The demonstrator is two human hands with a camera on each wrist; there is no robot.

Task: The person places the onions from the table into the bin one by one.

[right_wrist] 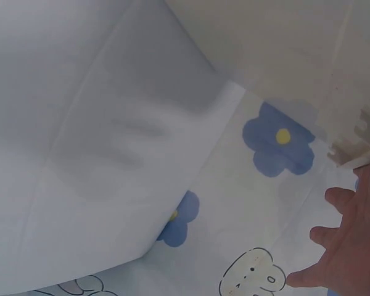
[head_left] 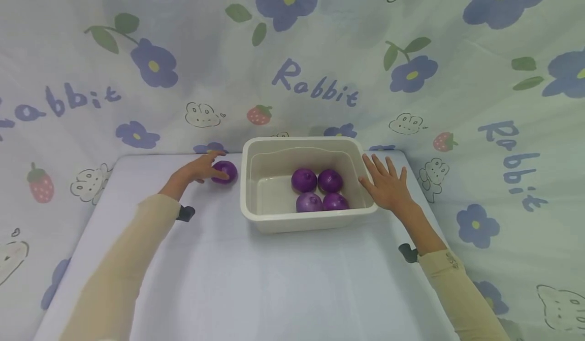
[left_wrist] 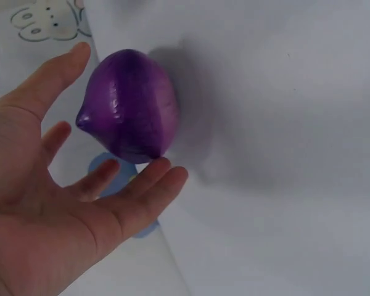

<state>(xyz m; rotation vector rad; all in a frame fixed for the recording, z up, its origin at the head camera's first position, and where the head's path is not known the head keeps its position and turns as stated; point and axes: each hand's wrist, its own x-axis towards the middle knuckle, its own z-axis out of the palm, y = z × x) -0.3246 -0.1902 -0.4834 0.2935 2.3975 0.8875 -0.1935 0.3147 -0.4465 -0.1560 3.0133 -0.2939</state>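
Observation:
A purple onion with a pointed tip lies on the white table at the left of the bin. My left hand reaches over it, thumb and fingers spread around its sides; in the left wrist view one fingertip meets or nearly meets its lower edge. The cream plastic bin holds several more onions, among them a dark purple onion and a paler onion, grouped in its right half. My right hand has its fingers spread, with fingertips at the bin's right rim. The right wrist view catches only part of that hand.
The white table extends in front of the bin. Behind and beside it hangs a cloth printed with flowers, rabbits and strawberries. The bin's back wall stands close to the table's far edge.

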